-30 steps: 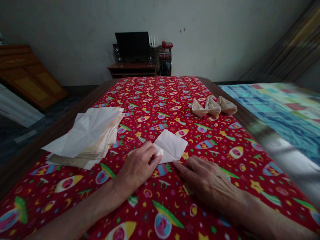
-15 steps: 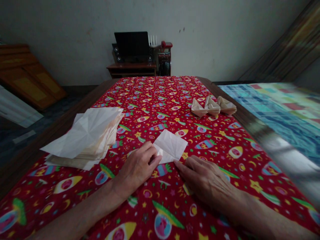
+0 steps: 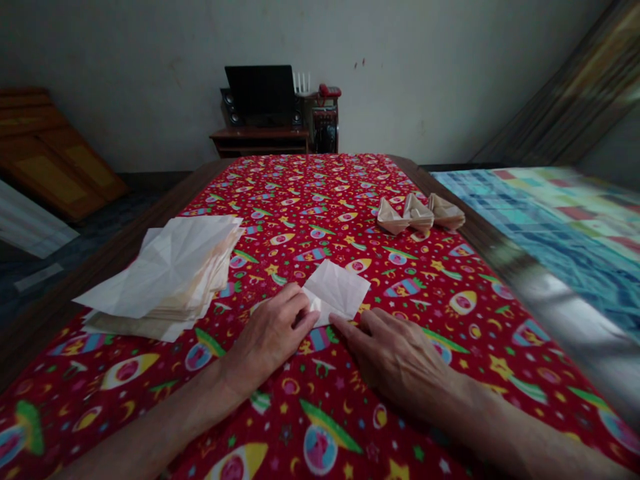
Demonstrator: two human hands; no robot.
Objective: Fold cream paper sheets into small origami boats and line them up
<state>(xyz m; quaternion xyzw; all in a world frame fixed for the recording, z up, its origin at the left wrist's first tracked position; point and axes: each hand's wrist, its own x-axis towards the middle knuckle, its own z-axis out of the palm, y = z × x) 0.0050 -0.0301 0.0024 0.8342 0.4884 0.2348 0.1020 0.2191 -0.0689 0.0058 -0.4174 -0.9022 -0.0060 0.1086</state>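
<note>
A white sheet of paper [image 3: 337, 288], creased and partly folded, lies on the red patterned cloth in front of me. My left hand [image 3: 273, 327] is closed at its left corner, thumb and fingers pinching the paper and hiding that part. My right hand [image 3: 395, 347] rests at the near edge with its index finger stretched out on the paper, the other fingers loosely bent and holding nothing. To the left lies a stack of creased paper sheets [image 3: 170, 267], the top ones white and fanned unevenly.
Three folded paper boat-like shapes [image 3: 419, 213] stand in a row at the right side of the tablecloth [image 3: 320, 193]. A wooden table edge [image 3: 453, 207] borders the cloth. Beyond are a monitor [image 3: 260, 93] on a stand and, at right, a bed-like surface with a patterned cover [image 3: 540, 207].
My right index finger has slid left along the paper's near edge, towards my left hand. The left hand keeps its grip. The whole view has shifted slightly.
</note>
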